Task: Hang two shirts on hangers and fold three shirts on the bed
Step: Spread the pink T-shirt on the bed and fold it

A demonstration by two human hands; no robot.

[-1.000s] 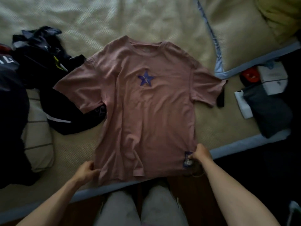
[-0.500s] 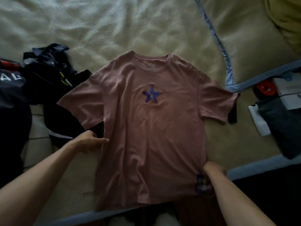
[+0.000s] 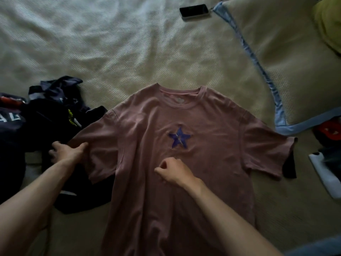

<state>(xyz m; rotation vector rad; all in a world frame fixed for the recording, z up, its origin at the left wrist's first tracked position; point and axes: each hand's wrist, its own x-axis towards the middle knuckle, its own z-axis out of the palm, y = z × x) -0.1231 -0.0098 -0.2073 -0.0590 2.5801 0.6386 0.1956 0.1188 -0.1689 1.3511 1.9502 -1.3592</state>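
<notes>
Pink shirt (image 3: pixel 184 163) lies flat on the bed (image 3: pixel 110 52), star side up. Left hand (image 3: pixel 66 151) pinches the left sleeve edge — right hand (image 3: pixel 173 172) rests curled on the shirt's middle, its grip unclear.

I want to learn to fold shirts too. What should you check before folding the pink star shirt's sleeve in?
1. Shirt lies flat, front up: ok. The pink shirt is spread on the bed with the star showing.
2. Sleeve is held: ok. The left hand pinches the edge of the left sleeve.
3. Body is held down: cannot tell. The right hand is over the middle with curled fingers; contact is unclear.
4. Wrinkles smoothed: not ok. Creases show around the star.
5. Nothing under the sleeve: not ok. It overlaps the dark clothes.
6. Room to fold: ok. The phone lies far off.
</notes>
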